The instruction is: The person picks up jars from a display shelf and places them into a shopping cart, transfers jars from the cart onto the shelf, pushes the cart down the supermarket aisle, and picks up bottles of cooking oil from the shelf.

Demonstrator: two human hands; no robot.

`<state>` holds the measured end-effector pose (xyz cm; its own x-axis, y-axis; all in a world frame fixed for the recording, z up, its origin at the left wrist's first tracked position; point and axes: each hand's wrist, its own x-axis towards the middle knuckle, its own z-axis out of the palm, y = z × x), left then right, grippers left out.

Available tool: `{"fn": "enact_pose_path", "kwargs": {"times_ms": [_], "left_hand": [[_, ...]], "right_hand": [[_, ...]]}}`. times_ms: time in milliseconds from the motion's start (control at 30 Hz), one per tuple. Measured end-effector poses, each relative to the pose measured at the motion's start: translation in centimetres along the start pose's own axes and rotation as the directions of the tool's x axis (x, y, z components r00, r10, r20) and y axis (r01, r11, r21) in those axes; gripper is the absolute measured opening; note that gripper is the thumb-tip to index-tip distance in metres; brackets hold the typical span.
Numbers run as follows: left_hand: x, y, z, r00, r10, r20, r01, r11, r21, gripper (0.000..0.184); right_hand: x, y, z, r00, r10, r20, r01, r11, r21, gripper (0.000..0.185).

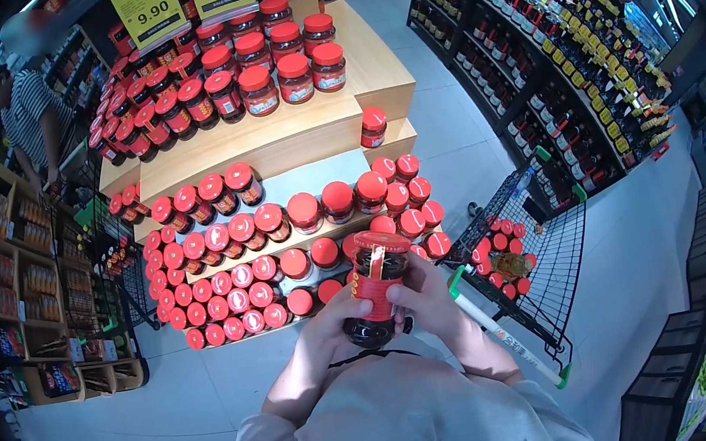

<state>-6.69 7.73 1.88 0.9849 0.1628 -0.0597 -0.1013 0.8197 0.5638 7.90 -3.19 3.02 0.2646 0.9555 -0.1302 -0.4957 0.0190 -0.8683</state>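
Note:
A dark glass jar [372, 292] with a red lid and a red label is held in front of my chest, tilted a little. My left hand [339, 316] grips it from the left, thumb on the label. On the other side my right hand [425, 298] holds the same jar, its thumb also on the label. Just beyond the hands are rows of red-lidded jars [295, 264] on the stepped wooden display [266, 148]. More jars [258, 90] stand on its upper level, below yellow price signs [153, 13].
At the right is a shopping cart [542, 277] with red-lidded jars and a bottle inside, its handle [505, 334] near my right elbow. Bottle shelves [565, 92] run along the upper right. A person in a striped shirt [34, 113] stands at the left by another cart.

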Motion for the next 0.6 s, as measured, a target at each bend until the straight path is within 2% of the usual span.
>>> {"fn": "enact_pose_path", "kwargs": {"times_ms": [33,133,233,300,333,367,400,467,500,533,600], "left_hand": [[0.2,-0.2,0.5,1.000,0.007,-0.018,-0.006,0.999,0.031,0.063],[0.5,-0.9,2.1,0.999,0.008,-0.038,-0.014,0.989,-0.148,0.067],[1.2,-1.8,1.2,0.989,-0.068,0.131,0.098,0.967,-0.237,0.072],[1.8,-1.3,1.3,0.999,-0.021,0.043,0.022,1.000,-0.018,0.073],[2.0,-1.1,1.6,1.000,0.008,0.005,-0.008,0.996,0.092,0.073],[2.3,-1.3,1.8,0.990,0.073,-0.119,-0.044,0.971,0.233,0.069],[2.6,-1.5,2.1,0.975,0.155,-0.157,-0.075,0.902,0.425,0.067],[3.2,-2.1,2.5,0.929,0.332,-0.161,-0.102,0.651,0.752,0.064],[3.3,-2.6,2.3,0.934,0.285,-0.217,-0.046,0.697,0.716,0.065],[3.5,-2.9,2.4,0.930,0.301,-0.209,-0.062,0.691,0.721,0.066],[3.8,-3.3,2.6,0.919,0.343,-0.194,-0.099,0.678,0.729,0.068]], "right_hand": [[-0.1,0.2,-0.6,1.000,-0.015,0.014,0.014,0.998,0.054,0.066],[0.0,1.0,-2.7,0.995,-0.082,0.064,0.070,0.983,0.167,0.072],[0.1,1.1,-4.2,0.984,-0.140,0.109,0.118,0.975,0.186,0.081],[-0.2,0.7,-4.9,0.985,-0.130,0.110,0.106,0.974,0.201,0.082],[-0.4,0.4,-4.8,0.982,-0.173,0.078,0.155,0.968,0.200,0.077],[-0.5,-0.1,-4.4,0.976,-0.215,0.044,0.202,0.959,0.196,0.073],[-0.7,-0.4,-4.1,0.967,-0.255,0.009,0.248,0.950,0.189,0.069],[-0.9,0.3,-4.1,0.966,-0.255,-0.053,0.258,0.964,0.066,0.066],[-0.6,0.6,-4.0,0.967,-0.233,-0.101,0.236,0.972,0.021,0.066],[-0.5,0.8,-4.0,0.967,-0.209,-0.148,0.208,0.978,-0.021,0.065],[-0.5,0.5,-4.5,0.976,-0.188,-0.113,0.205,0.965,0.164,0.064]]}}
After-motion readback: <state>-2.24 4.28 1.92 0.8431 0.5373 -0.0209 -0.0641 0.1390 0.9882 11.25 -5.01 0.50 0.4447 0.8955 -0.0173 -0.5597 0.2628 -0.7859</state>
